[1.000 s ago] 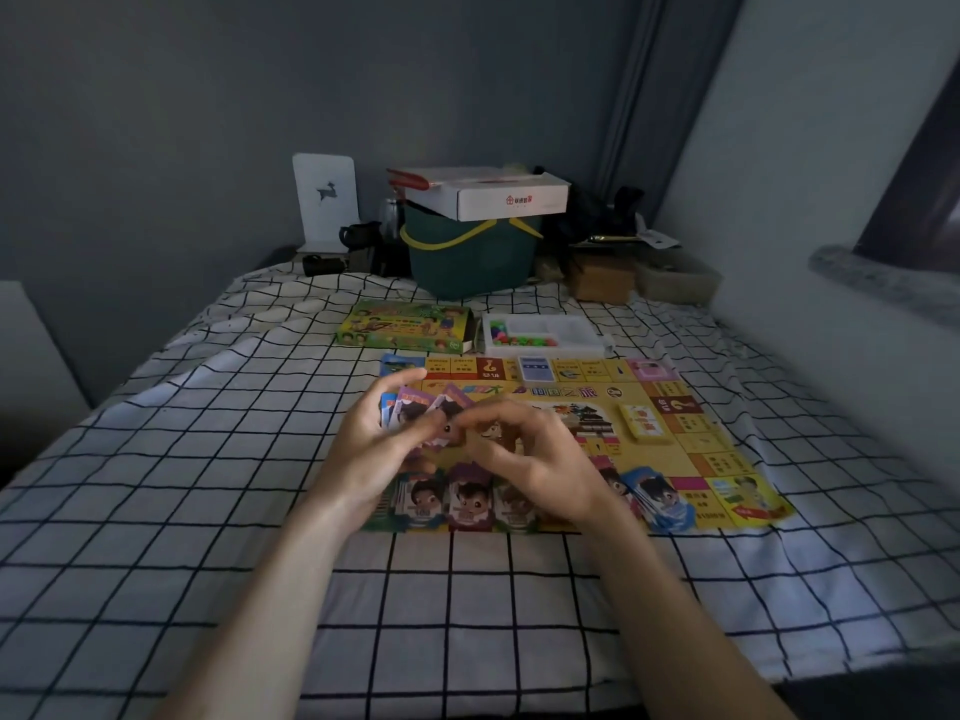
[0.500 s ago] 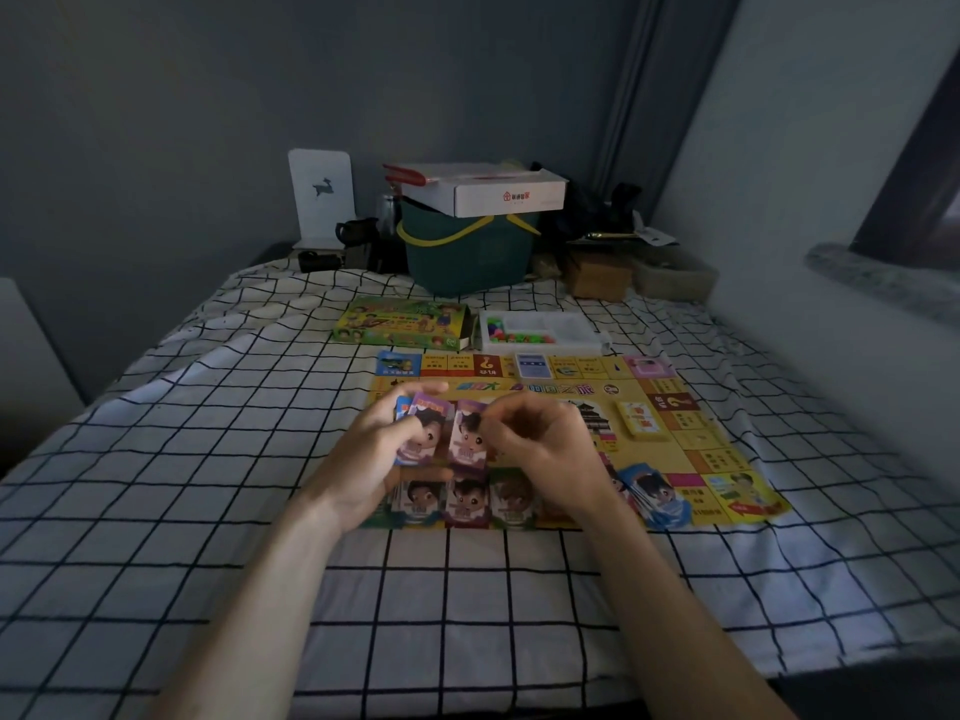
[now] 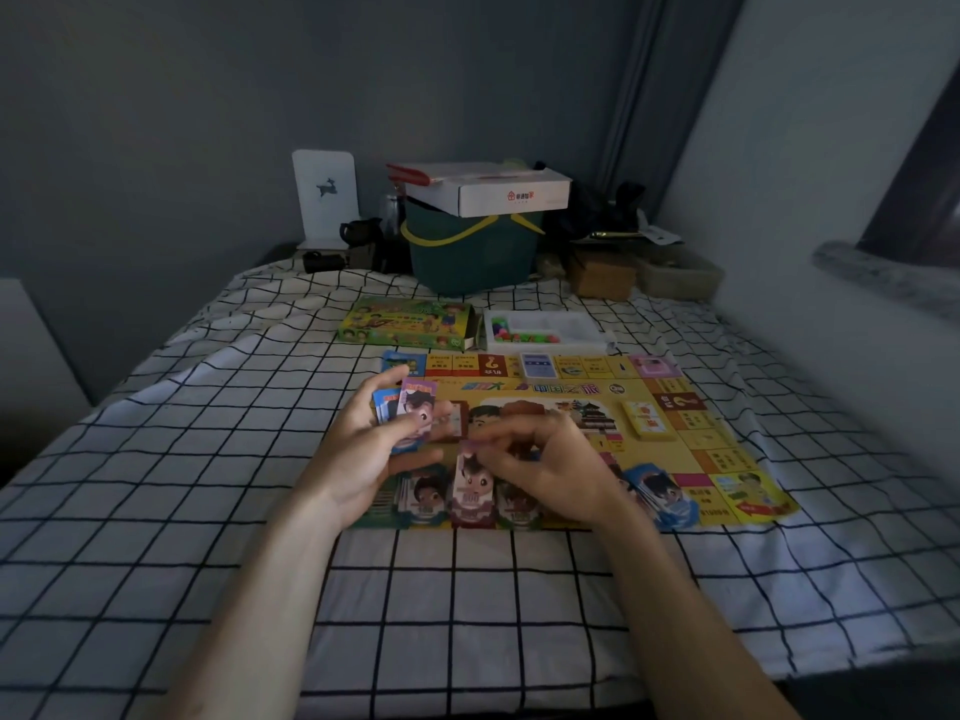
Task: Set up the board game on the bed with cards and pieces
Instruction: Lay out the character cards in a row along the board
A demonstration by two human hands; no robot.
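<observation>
Item: yellow printed game board (image 3: 691,449), flat on the black-and-white checked bedsheet (image 3: 156,459).

I see bare sheet open to the left of the board and in front of it; a grey wall (image 3: 810,163) runs close along the right. My left hand (image 3: 363,449) grips a fanned stack of cartoon-face cards (image 3: 410,413); my right hand (image 3: 545,475) pinches one maroon card (image 3: 470,485) over the board's near edge. Two card piles flank it there, a loose blue pile (image 3: 660,493) lies further right, and two small decks rest on the board. Behind the board: one green game box (image 3: 405,327), one white tray of coloured pieces (image 3: 545,330), one teal bucket (image 3: 472,252).
</observation>
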